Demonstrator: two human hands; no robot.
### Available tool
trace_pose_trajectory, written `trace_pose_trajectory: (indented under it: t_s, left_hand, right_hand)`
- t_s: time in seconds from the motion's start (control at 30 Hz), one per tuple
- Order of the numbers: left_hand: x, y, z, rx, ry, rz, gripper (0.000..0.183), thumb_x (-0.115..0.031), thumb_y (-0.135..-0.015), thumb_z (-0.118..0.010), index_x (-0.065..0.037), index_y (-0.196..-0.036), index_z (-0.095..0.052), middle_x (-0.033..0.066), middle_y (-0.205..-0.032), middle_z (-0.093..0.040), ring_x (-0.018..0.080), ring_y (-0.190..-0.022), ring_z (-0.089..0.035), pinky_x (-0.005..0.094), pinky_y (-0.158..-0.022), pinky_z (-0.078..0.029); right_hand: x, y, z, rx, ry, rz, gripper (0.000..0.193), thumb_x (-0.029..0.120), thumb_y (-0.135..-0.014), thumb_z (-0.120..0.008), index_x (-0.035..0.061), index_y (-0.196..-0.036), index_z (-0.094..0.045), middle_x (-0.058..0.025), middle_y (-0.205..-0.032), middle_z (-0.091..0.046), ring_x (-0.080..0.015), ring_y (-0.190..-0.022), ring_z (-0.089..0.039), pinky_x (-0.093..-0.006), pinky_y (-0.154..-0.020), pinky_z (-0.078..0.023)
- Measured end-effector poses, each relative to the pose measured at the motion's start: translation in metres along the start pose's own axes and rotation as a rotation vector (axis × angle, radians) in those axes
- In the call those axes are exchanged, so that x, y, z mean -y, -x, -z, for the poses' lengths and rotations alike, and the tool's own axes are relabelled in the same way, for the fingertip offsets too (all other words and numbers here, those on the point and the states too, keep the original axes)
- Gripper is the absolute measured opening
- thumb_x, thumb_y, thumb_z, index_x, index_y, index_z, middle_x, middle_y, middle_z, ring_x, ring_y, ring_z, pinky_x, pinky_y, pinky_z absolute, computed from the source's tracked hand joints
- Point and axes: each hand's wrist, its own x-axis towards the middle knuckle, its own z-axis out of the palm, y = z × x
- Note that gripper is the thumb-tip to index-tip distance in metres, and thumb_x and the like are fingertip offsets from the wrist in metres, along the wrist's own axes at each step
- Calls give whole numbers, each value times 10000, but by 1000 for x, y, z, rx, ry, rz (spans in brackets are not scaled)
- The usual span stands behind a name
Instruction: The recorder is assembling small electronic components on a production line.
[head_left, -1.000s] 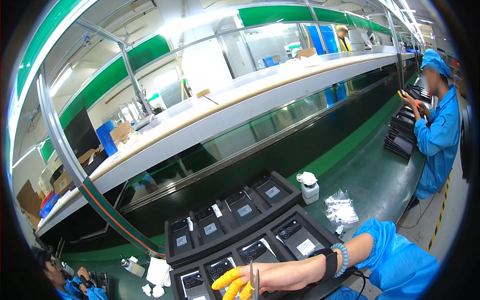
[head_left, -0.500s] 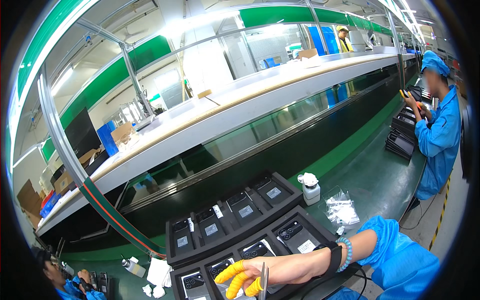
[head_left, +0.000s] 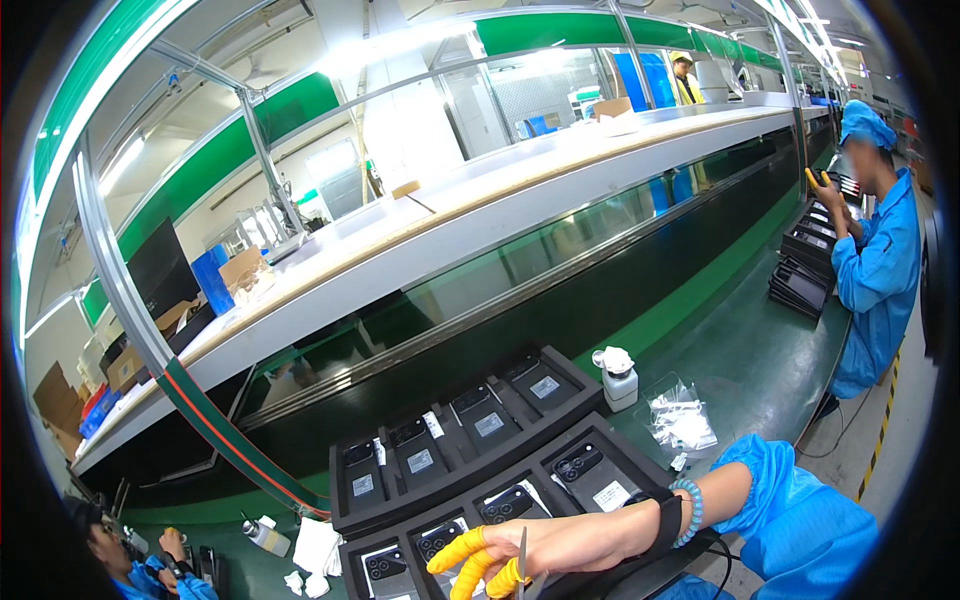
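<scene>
My right hand (head_left: 560, 545) reaches in from the lower right over the near black foam tray (head_left: 470, 512). Yellow finger cots cover its fingertips, and a black strap and a bead bracelet circle the wrist. A slim pointed metal tool, seemingly tweezers (head_left: 522, 558), sticks up between the fingers and thumb; its lower part is cut off by the picture's edge. In this tray lie dark phones with camera lenses facing up, one of them a phone (head_left: 590, 475) at the right end with a white label. My left hand is out of view.
Behind stands a second foam tray (head_left: 335, 490) of phones. A white bottle (head_left: 620, 388) and a clear bag of white pieces (head_left: 682, 420) are to the right. Left are another bottle (head_left: 265, 537) and white wipes (head_left: 318, 548). Co-workers sit right (head_left: 880, 250) and lower left (head_left: 135, 570).
My right hand stays over the near tray; the metal tool has tilted slightly and sunk lower. The lower-left co-worker's hand has risen, and the right co-worker's hands have lifted a little.
</scene>
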Motion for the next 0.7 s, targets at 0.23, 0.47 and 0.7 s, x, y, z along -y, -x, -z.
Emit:
trace_pose_trajectory:
  t_s: [0.23,0.47,0.7]
  left_hand:
    - [-32,-5,-13,22,-96,-65,492,-329,-574,-828,-24,-820,-530,-29,-656,-474,65,-547,-403,209,-476,-323]
    - [-41,11,-6,-90,220,9,375,-353,-879,-461,14,-919,-529,13,-691,-493,81,-552,-472,218,-466,-388]
    - [-55,-4,-6,-188,333,145,162,-56,-700,-615,-44,-809,-495,-7,-715,-456,83,-617,-423,199,-564,-348]
  right_hand:
    - [5,-8,15,-30,209,-88,580,55,-780,-560,7,-1318,-350,-126,-1080,-554,-190,-974,-569,-280,-805,-481]
    - [4,-6,44,-178,214,-160,589,1,-761,-386,102,-1341,-360,-67,-1162,-516,-122,-1021,-474,-223,-802,-403]
    - [21,-2,28,-77,250,-87,499,81,-861,-472,103,-1347,-358,-45,-1183,-527,-93,-1027,-478,-204,-821,-382]
